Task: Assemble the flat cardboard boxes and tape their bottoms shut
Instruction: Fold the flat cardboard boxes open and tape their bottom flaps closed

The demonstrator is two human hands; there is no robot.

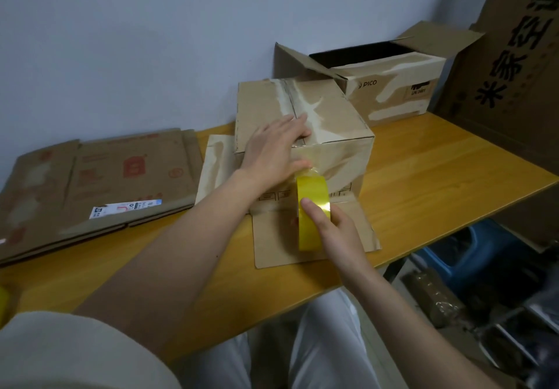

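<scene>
Yellow wooden worktop (423,177): left hand (272,149) is pressing flat, fingers straight, on the cardboard box (332,134); right hand (335,231) is gripping the yellow tape roll (311,204).

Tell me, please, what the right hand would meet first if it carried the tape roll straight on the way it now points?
Most likely the near side of the upturned box. The right hand holds the yellow tape roll aimed up and away at it, just below the left hand; depth is hard to judge.

Tape roll (311,207) core hidden edge-on — flat boxes (90,189) cut off left.
</scene>
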